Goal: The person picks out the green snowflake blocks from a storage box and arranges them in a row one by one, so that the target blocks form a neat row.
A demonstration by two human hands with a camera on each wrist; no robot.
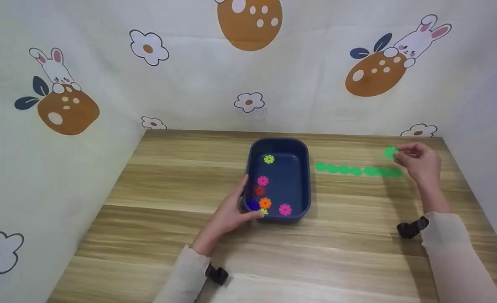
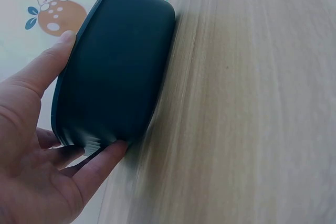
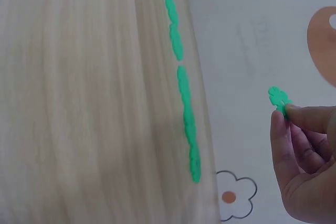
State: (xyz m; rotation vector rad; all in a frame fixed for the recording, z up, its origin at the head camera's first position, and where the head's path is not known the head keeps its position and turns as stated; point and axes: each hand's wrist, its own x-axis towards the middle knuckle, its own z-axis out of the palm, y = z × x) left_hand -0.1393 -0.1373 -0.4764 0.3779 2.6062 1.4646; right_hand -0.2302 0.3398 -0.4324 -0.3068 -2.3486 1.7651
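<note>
My left hand (image 1: 227, 214) grips a dark blue rectangular box (image 1: 308, 181) at its near left corner. In the left wrist view, the thumb lies along the rim of the box (image 2: 115, 61) and the fingers curl against its outer wall. Several notched flower-shaped plastic discs lie inside, among them a pink disc (image 1: 285, 209), an orange disc (image 1: 265, 203) and a yellow-green disc (image 1: 269, 159). Between thumb and forefinger, my right hand (image 1: 423, 162) pinches a green disc (image 3: 278, 97) in the air. Below it, a row of green discs (image 1: 344, 169) lies on the table, with a small gap partway along.
The wood-grain table (image 1: 168, 176) meets a pale printed cloth (image 1: 189, 84) behind and at both sides. Small black devices are worn at both wrists, one on the left cuff (image 1: 217, 274) and one on the right (image 1: 412, 228).
</note>
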